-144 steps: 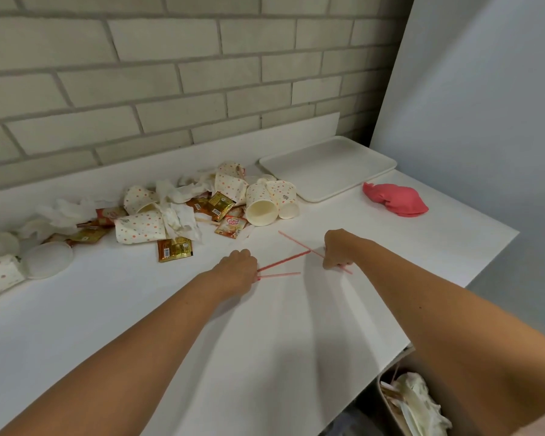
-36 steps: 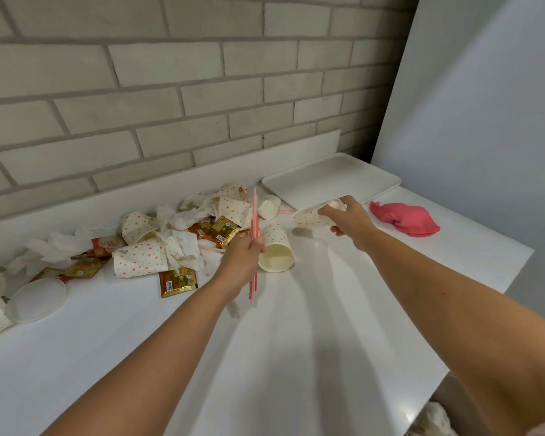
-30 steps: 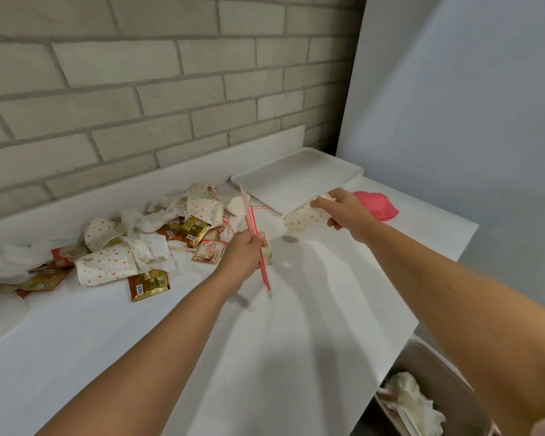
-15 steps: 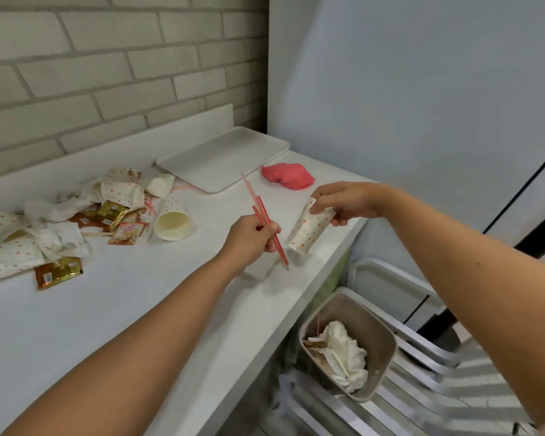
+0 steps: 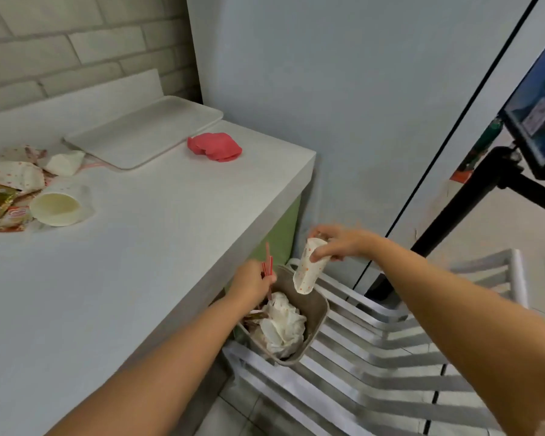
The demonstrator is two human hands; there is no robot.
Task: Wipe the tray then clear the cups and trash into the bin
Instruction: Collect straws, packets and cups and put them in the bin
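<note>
- Red straws (image 5: 267, 266), pinched in the left hand (image 5: 252, 286), and the dotted paper cup (image 5: 307, 273), gripped by the right hand (image 5: 339, 243), have left the desk (image 5: 139, 262) in the head view. Both now hang over the bin (image 5: 323, 311), so dropping looks next.
- Tissue (image 5: 280, 325) half-fills the bin and the desk edge crowds its left. The tray (image 5: 145, 130) lies bare on the desk, and a tipped cup (image 5: 57, 207) waits.

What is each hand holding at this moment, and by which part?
The left hand grips the red straws in its fist, tips poking out above. The right hand pinches a dotted paper cup by its upper end, above the bin.
</note>
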